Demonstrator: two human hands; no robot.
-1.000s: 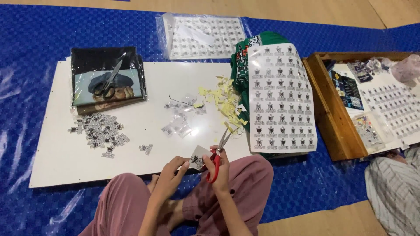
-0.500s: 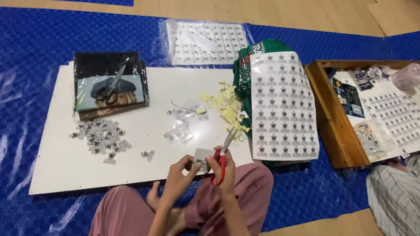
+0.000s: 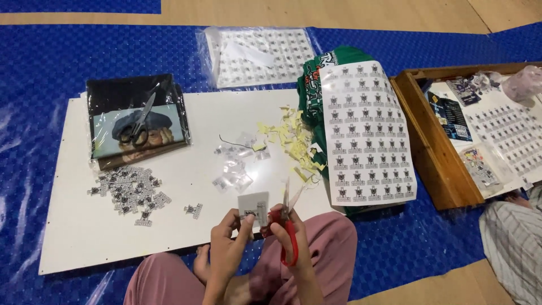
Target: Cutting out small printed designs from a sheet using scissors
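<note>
Far left on the white board, over the blue mat: a stack of wrapped folded garments with grey scissors lying on top, and just below it a heap of cut-out stickers. Toward the middle, a loose scatter of clear plastic bits; beyond the board's far edge, a bagged sticker sheet. At the near edge, above pink-trousered knees: left hand, fingers pinched on a small piece of sticker sheet, held up just clear of the board; right hand touching beside it, closed through the red-handled scissors, blades narrow and pointing up past the piece. Farther right, yellow paper trimmings, then a large sticker sheet laid over a green garment. Rightmost, a wooden tray holding more sheets, and another person's striped trouser leg.
</note>
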